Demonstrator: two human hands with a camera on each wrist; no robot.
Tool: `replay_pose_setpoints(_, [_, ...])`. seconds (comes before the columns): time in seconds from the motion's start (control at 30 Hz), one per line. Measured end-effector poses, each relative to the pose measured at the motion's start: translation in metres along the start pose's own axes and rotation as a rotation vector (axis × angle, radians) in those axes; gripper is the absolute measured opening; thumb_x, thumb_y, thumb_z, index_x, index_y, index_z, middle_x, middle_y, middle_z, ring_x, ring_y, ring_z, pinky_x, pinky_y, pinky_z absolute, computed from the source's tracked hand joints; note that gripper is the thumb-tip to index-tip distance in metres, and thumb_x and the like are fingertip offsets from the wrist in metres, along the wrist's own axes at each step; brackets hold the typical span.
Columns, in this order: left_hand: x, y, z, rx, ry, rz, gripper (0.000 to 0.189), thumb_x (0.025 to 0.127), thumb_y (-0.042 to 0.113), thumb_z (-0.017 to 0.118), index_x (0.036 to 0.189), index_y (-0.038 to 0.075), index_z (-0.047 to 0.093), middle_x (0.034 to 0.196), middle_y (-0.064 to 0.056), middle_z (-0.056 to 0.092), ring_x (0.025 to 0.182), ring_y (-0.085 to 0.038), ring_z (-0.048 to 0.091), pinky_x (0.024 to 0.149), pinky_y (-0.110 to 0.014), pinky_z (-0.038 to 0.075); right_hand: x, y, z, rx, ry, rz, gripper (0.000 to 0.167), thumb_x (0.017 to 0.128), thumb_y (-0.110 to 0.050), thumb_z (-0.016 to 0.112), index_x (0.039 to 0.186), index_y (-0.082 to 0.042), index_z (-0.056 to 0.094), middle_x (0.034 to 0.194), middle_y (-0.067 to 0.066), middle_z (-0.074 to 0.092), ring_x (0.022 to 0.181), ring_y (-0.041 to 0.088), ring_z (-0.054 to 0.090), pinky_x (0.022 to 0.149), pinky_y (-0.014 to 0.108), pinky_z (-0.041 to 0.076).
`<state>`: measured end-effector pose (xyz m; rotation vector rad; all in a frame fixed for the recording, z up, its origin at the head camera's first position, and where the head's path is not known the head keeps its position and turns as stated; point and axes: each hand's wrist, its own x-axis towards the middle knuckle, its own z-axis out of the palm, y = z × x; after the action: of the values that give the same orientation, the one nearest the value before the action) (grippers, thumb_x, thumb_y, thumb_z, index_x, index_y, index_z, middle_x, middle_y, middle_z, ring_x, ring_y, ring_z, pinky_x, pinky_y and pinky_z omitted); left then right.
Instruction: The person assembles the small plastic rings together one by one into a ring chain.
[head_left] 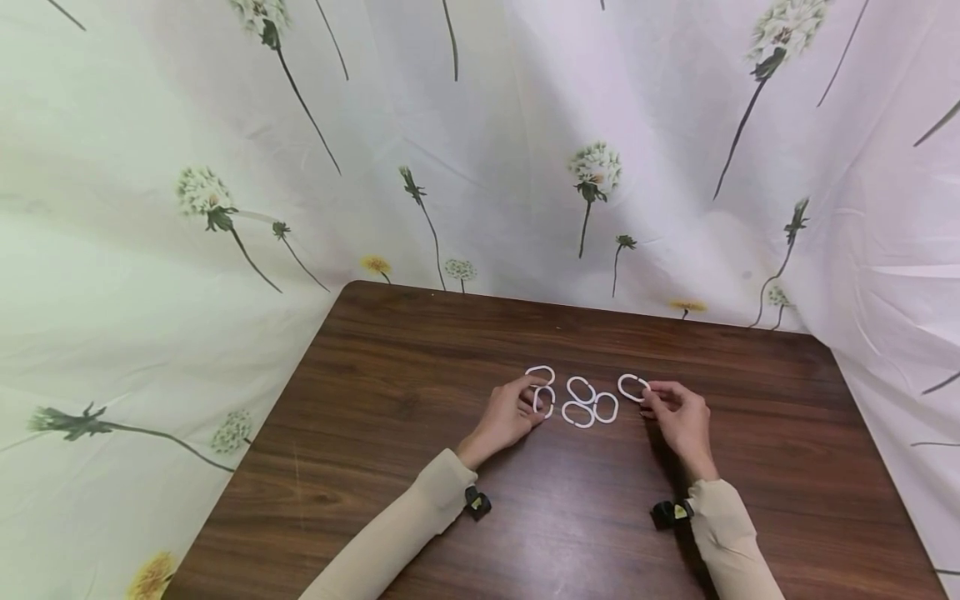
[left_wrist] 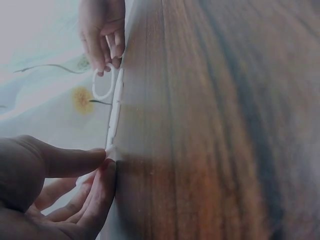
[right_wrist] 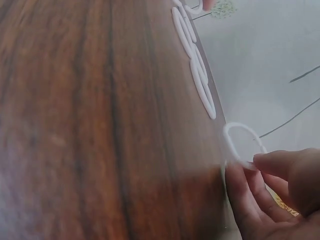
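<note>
Along the near side of the table [head_left: 360,400], two cream sleeves [head_left: 405,529] reach forward, each with a small black camera [head_left: 477,503] at the wrist. Beyond them, the left hand [head_left: 504,418] works low over the wood, thumb and fingertip pinching a white ring. Two rings are at that hand: a nearer one [head_left: 536,403] overlapping its fingers and a farther one [head_left: 538,367] by its fingertip; which of them is pinched, and whether they are joined, I cannot tell. To the right, the right hand [head_left: 684,423] grasps a single ring [head_left: 620,388] by its edge between thumb and finger, holding it tilted and clear of the wood.

Between the hands, three more rings [head_left: 595,403] lie flat in a cluster, touching or nearly so: two at the left, one behind the other, and one at their right. Past the table's far edge, a pale cloth [head_left: 502,150] hangs in soft folds, printed with white dandelion heads, dark stems and a few yellow flowers.
</note>
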<state>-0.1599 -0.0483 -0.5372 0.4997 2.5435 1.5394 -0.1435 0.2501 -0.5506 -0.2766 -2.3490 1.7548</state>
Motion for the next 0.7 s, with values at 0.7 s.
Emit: replay_pose_setpoints(0.7, [-0.004,-0.001,-0.002,-0.109,0.027,-0.021,0.055,0.083,-0.011,0.079,0.134,0.003,0.066,0.100,-0.024,0.076,0.086,-0.036,0.077,0.070,-0.013,0.058,-0.013,-0.015,0.002,-0.118,-0.126,-0.144,0.025,0.097,-0.003,0.071,0.120,0.008,0.071,0.105,0.030,0.074,0.079,0.000,0.073,0.071,0.024,0.064])
